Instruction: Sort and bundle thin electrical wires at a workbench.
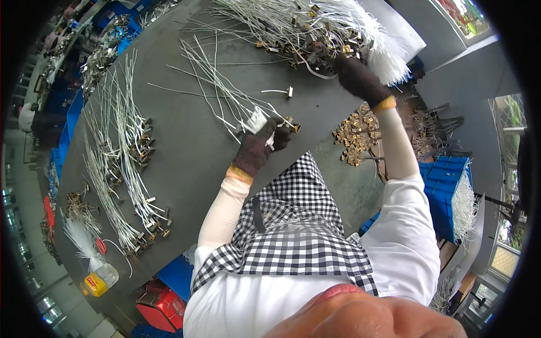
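left hand (pixel 256 147) clenched on white wire bundle (pixel 225 93) (light, floppy; grip near ends) | right hand (pixel 356 76) grasped wires in pile (pixel 304 28) beyond bundle

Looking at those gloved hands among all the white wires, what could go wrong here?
The left hand grips a bunch of white wires fanned across the table; pulling could tangle or drag them. The right hand reaches into a dense wire pile, where strands might snag. Loose brass clips near the edge could probably get knocked off.
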Demonstrator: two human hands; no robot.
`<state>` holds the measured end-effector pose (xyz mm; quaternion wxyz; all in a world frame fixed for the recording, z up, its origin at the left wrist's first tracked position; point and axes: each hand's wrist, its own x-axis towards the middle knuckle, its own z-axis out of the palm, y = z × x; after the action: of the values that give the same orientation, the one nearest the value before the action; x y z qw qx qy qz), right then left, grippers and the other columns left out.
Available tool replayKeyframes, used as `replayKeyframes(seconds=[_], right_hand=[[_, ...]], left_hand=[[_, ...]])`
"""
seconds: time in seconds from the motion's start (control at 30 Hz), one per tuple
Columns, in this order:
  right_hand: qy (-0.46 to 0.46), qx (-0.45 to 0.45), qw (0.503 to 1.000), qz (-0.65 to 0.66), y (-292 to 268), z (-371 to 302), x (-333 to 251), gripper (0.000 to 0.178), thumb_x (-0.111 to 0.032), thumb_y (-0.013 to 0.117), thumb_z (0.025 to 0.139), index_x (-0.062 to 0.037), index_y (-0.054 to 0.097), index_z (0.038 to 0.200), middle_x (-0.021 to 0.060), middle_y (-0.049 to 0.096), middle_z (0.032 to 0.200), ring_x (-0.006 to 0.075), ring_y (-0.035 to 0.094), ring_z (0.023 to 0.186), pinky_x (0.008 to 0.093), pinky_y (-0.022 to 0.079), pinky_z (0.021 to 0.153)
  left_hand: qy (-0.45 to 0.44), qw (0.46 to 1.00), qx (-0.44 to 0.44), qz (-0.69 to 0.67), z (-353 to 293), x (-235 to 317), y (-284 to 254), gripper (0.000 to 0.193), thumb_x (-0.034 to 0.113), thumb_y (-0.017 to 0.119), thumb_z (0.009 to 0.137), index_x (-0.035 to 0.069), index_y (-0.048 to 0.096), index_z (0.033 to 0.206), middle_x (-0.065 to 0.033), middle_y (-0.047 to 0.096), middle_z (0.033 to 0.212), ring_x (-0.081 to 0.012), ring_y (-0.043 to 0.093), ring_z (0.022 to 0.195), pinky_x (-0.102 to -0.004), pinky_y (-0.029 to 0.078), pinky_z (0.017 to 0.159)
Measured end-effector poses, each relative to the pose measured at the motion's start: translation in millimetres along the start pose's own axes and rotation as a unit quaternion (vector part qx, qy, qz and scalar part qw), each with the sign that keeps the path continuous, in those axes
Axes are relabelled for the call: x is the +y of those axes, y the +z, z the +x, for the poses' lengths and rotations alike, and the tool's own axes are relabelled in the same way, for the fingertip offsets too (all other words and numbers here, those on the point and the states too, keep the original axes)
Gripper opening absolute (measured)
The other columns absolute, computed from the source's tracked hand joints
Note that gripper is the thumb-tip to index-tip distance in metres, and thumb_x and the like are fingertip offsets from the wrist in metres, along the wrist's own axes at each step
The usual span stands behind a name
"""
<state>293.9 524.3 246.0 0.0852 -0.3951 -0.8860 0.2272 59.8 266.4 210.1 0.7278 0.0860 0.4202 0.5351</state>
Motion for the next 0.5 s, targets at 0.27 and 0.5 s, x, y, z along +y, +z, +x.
replayKeyframes(seconds=[0.27, 0.5], right_hand=[[-0.055, -0.027, 0.964, 0.259, 75, -105, -31, 0.036, 0.0, 0.066, 0.089, -0.0035, 0.06, 0.124, 0.008, 0.064, 0.103, 0.0146, 0.063, 0.089, 0.0301, 0.055, 0.076], [0.056, -0.028, 0.939, 0.338, 110, -153, -58, 0.026, -0.014, 0.068, 0.092, -0.0022, 0.065, 0.115, 0.0088, 0.065, 0.086, 0.0148, 0.062, 0.075, 0.0304, 0.052, 0.068]], left_hand=[[0.198, 0.971, -0.104, 0.081, 76, -53, 14, 0.042, 0.017, 0.063, 0.097, 0.002, 0.052, 0.134, -0.0086, 0.069, 0.113, -0.02, 0.07, 0.098, -0.0296, 0.059, 0.086], [0.221, 0.944, -0.063, 0.238, 82, -82, 19, 0.031, 0.022, 0.06, 0.101, 0.001, 0.062, 0.124, -0.0079, 0.071, 0.106, -0.0149, 0.068, 0.093, -0.0279, 0.055, 0.083]])
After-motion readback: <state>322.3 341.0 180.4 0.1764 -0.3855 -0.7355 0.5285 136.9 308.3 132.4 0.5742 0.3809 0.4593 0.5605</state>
